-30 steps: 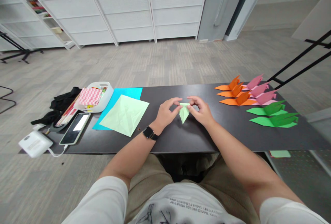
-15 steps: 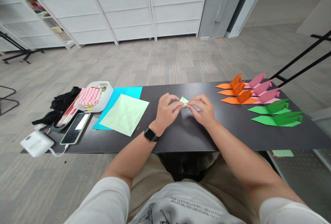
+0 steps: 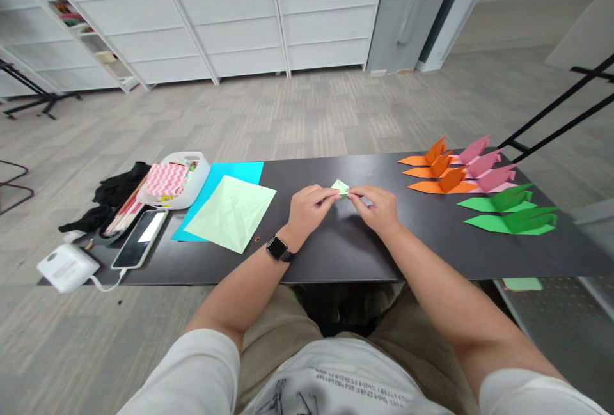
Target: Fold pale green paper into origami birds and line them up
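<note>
A small piece of folded pale green paper (image 3: 341, 188) is pinched between my two hands, above the middle of the dark table. My left hand (image 3: 310, 210), with a black watch on its wrist, grips the paper's left side between thumb and fingers. On the other side, my right hand (image 3: 375, 208) pinches it the same way. The fingertips nearly meet and cover the paper's lower part. To the left, a creased pale green sheet (image 3: 231, 213) lies partly over a blue sheet (image 3: 238, 172).
Orange (image 3: 437, 172), pink (image 3: 494, 178) and green (image 3: 511, 220) folded paper figures stand in rows on the right of the dark table (image 3: 345, 255). At the left are a white basket (image 3: 194, 188), a phone (image 3: 140, 239) and a white charger (image 3: 68, 266) with its cable.
The fingers of both hands have lowered and drawn in closer around the folded paper, so more of its top shows. The paper stays in about the same place.
</note>
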The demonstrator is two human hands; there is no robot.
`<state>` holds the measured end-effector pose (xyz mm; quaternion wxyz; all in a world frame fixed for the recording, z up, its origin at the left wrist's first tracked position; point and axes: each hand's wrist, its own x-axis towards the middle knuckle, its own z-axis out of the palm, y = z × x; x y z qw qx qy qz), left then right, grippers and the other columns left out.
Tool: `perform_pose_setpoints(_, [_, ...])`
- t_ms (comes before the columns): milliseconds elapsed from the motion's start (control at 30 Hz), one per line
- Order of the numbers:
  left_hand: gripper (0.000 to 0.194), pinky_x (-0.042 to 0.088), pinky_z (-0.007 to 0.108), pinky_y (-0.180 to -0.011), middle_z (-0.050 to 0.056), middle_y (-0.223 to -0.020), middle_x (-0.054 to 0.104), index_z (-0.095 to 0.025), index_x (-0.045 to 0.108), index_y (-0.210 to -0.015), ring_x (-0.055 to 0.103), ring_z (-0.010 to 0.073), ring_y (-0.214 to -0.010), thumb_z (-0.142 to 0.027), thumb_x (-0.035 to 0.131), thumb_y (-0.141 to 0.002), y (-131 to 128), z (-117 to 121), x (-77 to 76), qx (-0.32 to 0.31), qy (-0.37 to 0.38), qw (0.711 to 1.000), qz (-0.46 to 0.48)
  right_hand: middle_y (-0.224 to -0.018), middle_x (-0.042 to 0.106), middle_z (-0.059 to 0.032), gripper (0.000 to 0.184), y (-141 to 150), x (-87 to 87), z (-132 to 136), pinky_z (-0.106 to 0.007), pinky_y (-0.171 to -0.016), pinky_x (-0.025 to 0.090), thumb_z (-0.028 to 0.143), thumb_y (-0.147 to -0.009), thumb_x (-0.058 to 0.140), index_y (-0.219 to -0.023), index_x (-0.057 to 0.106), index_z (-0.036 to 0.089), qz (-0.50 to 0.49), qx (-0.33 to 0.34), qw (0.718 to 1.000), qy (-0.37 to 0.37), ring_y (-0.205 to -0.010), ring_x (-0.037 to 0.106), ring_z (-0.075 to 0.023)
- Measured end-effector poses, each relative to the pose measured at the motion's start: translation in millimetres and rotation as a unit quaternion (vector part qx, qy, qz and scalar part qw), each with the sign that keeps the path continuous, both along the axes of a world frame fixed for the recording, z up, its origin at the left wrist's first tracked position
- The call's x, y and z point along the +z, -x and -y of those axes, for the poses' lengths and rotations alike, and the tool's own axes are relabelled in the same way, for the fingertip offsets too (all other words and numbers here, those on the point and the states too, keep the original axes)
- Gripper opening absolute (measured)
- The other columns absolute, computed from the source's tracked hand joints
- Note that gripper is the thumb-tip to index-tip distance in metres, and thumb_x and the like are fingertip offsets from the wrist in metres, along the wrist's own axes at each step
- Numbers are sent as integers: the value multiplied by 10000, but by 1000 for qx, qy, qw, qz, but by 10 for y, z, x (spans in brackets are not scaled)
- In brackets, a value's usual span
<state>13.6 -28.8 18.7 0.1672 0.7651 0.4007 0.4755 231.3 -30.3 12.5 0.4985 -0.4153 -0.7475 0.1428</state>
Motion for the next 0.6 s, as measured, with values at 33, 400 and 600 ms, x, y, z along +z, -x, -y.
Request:
perform_pose_setpoints(33, [225, 515, 354, -841, 47, -895, 773, -275, 831, -1044, 676, 197, -833, -420, 662, -1019, -4, 4, 2, -2, 11, 1000, 8, -976, 814, -54, 159, -2, 2, 3, -421, -868, 571, 401, -983, 683, -992, 808, 303, 3, -4, 1000, 4, -886, 745, -262])
perform_pose_setpoints(400, [163, 582, 345, -861, 35, -951, 797, -233, 723, -1049, 744, 192, -868, -317, 776, -919, -1, -36, -15, 36, 76, 991, 106, -1046, 775, -59, 352, 75, -109, -86, -386, -844, 606, 497, -877, 791, -1100, 624, 283, -168, 44, 976, 133, -911, 740, -225])
perform_pose_setpoints(600, [301, 589, 335, -863, 13, -906, 800, -233, 656, -1140, 763, 183, -855, -284, 807, -885, -40, -52, -76, 18, 129, 982, 140, -1024, 751, -38, 532, 33, -179, -217, -361, -841, 578, 565, -845, 764, -1265, 605, 280, -218, 167, 926, 260, -920, 707, -210])
